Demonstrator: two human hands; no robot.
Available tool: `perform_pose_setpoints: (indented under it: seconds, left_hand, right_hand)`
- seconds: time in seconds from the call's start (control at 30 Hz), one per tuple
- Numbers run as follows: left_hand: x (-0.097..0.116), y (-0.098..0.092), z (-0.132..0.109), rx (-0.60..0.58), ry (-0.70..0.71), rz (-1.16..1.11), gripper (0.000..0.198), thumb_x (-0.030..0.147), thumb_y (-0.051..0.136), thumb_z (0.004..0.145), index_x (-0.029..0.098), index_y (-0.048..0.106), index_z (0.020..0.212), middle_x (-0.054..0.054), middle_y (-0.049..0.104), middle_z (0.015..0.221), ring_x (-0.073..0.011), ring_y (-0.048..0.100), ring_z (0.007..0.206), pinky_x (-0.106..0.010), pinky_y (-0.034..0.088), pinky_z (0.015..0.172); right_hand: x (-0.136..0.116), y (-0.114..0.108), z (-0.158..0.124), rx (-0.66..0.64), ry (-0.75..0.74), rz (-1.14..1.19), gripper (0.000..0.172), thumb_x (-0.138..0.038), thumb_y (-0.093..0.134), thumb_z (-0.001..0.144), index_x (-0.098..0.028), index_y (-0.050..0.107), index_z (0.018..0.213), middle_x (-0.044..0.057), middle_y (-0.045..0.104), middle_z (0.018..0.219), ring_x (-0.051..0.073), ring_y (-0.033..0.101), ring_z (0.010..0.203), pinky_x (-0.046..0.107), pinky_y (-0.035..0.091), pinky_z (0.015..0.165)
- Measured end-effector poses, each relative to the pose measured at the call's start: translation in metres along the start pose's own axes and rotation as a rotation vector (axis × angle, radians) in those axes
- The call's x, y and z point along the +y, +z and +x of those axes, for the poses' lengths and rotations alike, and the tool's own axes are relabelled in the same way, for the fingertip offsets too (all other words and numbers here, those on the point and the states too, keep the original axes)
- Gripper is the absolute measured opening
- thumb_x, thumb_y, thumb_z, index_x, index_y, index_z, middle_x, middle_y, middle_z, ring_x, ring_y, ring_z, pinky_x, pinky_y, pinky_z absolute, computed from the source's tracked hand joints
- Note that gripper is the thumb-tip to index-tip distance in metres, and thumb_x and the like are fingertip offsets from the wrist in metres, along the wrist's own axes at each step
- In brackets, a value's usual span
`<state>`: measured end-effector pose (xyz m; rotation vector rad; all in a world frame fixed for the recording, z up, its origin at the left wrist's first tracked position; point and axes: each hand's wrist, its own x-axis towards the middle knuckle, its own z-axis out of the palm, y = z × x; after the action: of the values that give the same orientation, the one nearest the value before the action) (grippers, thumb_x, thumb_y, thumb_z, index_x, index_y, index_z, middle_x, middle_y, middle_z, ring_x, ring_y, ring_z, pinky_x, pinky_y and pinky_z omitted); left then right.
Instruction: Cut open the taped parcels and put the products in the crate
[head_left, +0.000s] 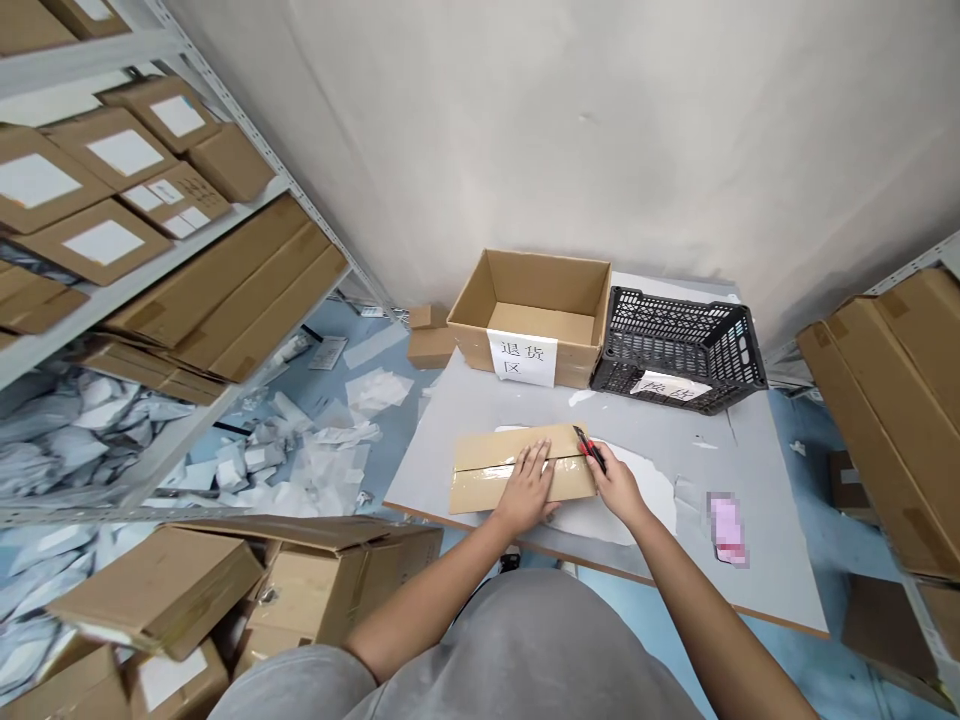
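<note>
Grey table (465, 400), mid-frame: left hand (529, 483), fingers spread, atop a box (480, 450); right hand (616, 485) wrapped round a knife (591, 449); skidding on tape (476, 484) could nick the left.

A pale grey wall (585, 150), faintly creased and smudged, rises behind the table (772, 545); the floor (806, 490) is light blue, strewn at left with white litter (382, 390); a grey metal rack (90, 60) lines the left side, its shelves stacked with boxes (229, 160); a second rack (915, 262) stands at right, also loaded; the table has a pale grey top and brown edge; the light is even, shadows soft.
</note>
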<state>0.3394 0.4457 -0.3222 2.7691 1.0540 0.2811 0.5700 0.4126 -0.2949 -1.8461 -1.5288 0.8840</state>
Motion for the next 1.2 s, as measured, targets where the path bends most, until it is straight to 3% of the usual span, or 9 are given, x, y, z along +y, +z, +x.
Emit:
perform_pose_setpoints:
  seconds: [0.13,0.27,0.4,0.6,0.7,0.8,0.97,1.1,1.2]
  left_hand:
    - [-0.002,0.004,-0.003,0.01,0.011,-0.087,0.092,0.043,0.091,0.079,0.017,0.044,0.153,-0.026,0.036,0.169,-0.0405,0.034,0.159,-0.063,0.03,0.129]
    - [-0.001,0.008,-0.004,0.039,-0.009,-0.15,0.093,0.038,0.094,0.074,0.019,0.045,0.151,-0.024,0.045,0.163,-0.0403,0.041,0.154,-0.061,0.035,0.126]
    - [0.002,0.009,0.002,0.056,-0.007,-0.135,0.096,0.035,0.097,0.067,0.017,0.047,0.147,-0.025,0.048,0.158,-0.0425,0.044,0.151,-0.063,0.032,0.127]
    - [0.005,0.005,0.004,0.038,0.014,-0.072,0.094,0.034,0.098,0.066,0.015,0.048,0.144,-0.022,0.055,0.152,-0.0425,0.046,0.148,-0.059,0.032,0.124]
    - [0.007,0.0,0.005,0.021,0.012,-0.044,0.09,0.038,0.096,0.069,0.017,0.049,0.143,-0.021,0.056,0.15,-0.041,0.048,0.145,-0.056,0.034,0.12]
    - [0.009,-0.007,0.013,-0.015,0.0,-0.031,0.081,0.052,0.093,0.073,0.017,0.055,0.135,-0.021,0.061,0.139,-0.0396,0.056,0.131,-0.053,0.041,0.11]
    - [0.022,-0.003,0.045,-0.01,-0.036,-0.071,0.068,0.078,0.073,0.084,0.016,0.063,0.112,-0.018,0.064,0.114,-0.0372,0.059,0.11,-0.049,0.046,0.095]
    - [0.031,0.014,0.067,0.005,-0.055,-0.068,0.046,0.061,0.068,0.097,0.015,0.064,0.107,-0.016,0.064,0.109,-0.0338,0.059,0.106,-0.046,0.046,0.093]
    - [0.028,0.022,0.074,0.002,-0.029,-0.046,0.032,0.048,0.066,0.102,0.016,0.064,0.105,-0.014,0.065,0.106,-0.0314,0.06,0.104,-0.043,0.046,0.09]
  right_hand:
    - [-0.003,-0.013,0.003,-0.008,0.009,-0.006,0.041,-0.048,0.043,0.106,-0.029,0.064,0.135,0.004,0.082,0.107,0.024,0.076,0.079,0.031,0.055,0.071]
    - [-0.008,-0.022,0.001,0.019,-0.058,-0.013,0.037,-0.047,0.046,0.106,-0.03,0.064,0.133,0.005,0.08,0.12,0.025,0.077,0.095,0.031,0.055,0.08]
    - [-0.005,-0.017,0.002,-0.008,-0.063,-0.003,0.034,-0.046,0.053,0.104,-0.031,0.065,0.132,0.005,0.081,0.118,0.027,0.077,0.103,0.033,0.057,0.085]
    - [0.008,-0.006,0.008,-0.081,0.018,0.101,0.031,-0.048,0.054,0.101,-0.03,0.067,0.122,0.004,0.081,0.114,0.025,0.077,0.092,0.03,0.058,0.066]
    - [0.011,-0.01,0.008,-0.123,0.077,0.259,0.038,-0.052,0.056,0.098,-0.027,0.068,0.123,0.007,0.08,0.121,0.023,0.075,0.086,0.026,0.054,0.053]
    - [0.013,-0.019,0.001,-0.081,0.191,0.421,0.048,-0.058,0.063,0.091,-0.023,0.07,0.123,0.01,0.079,0.124,0.026,0.075,0.09,0.025,0.053,0.045]
    - [0.014,-0.026,-0.02,-0.057,0.345,0.612,0.054,-0.063,0.071,0.083,-0.023,0.07,0.121,0.012,0.08,0.124,0.034,0.075,0.111,0.026,0.056,0.044]
    - [0.014,-0.023,-0.028,-0.03,0.357,0.695,0.058,-0.067,0.072,0.081,-0.023,0.069,0.12,0.014,0.078,0.127,0.036,0.074,0.118,0.026,0.056,0.045]
    - [0.02,-0.019,-0.034,0.066,0.391,0.667,0.063,-0.069,0.07,0.081,-0.021,0.069,0.122,0.013,0.079,0.115,0.031,0.077,0.102,0.026,0.057,0.046]
